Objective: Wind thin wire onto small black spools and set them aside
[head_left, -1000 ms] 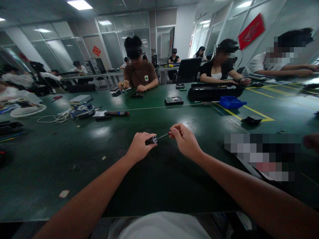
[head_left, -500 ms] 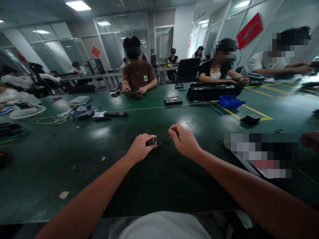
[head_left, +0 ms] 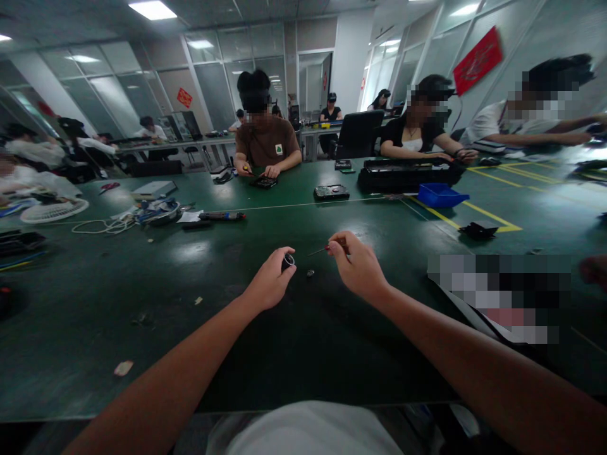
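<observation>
My left hand (head_left: pixel 269 282) is closed round a short black tube (head_left: pixel 288 260), whose open end with a pale ring faces me. Most of the tube is hidden by the fingers. In my right hand (head_left: pixel 356 265) is a small screwdriver (head_left: pixel 318 252) with a thin metal shaft and a reddish handle, pinched between thumb and fingers. Its tip points left toward the tube, apart from it. On the green table between the two hands lies a small shiny part (head_left: pixel 310 273), too small to name.
Beyond my hands lie an opened hard drive (head_left: pixel 331 192), a blue tray (head_left: pixel 442 195), a long black device (head_left: pixel 410 174) and a pen-like tool (head_left: pixel 222 216). A blurred-out flat item (head_left: pixel 458 302) is at right. Co-workers sit across the green table (head_left: pixel 265 379).
The screwdriver tip has drawn back right, away from the tube. The left hand has tipped the tube more toward me, and the small shiny part now shows clearly on the table.
</observation>
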### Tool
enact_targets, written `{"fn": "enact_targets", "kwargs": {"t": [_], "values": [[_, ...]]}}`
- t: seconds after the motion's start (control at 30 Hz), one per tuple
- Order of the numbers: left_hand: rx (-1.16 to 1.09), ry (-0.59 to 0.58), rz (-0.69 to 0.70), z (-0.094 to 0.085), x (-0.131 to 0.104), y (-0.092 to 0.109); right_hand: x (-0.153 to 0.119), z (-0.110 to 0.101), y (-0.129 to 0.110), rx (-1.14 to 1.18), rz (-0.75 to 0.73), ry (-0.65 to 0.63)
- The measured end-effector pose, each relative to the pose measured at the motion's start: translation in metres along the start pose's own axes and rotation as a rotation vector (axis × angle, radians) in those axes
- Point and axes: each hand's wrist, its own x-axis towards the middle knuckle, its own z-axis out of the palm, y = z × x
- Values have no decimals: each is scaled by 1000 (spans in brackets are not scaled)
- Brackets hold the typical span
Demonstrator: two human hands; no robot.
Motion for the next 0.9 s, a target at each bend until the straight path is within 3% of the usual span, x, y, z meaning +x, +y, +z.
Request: {"fn": "enact_targets", "kwargs": {"t": [0.13, 0.23, 0.43, 0.73, 0.9], "values": [[123, -90, -28, 2, 0, 7, 1, -2, 1, 3, -4, 0], [207, -191, 36, 5, 3, 10, 1, -2, 1, 5, -12, -10], [387, -279, 104, 14, 9, 16, 1, -3, -1, -3, -4, -8], [507, -268, 159, 29, 24, 21, 1, -3, -3, -7, -7, -30], [512, -324, 138, 15, 30, 23, 1, -2, -1, -16, -28, -40]]}}
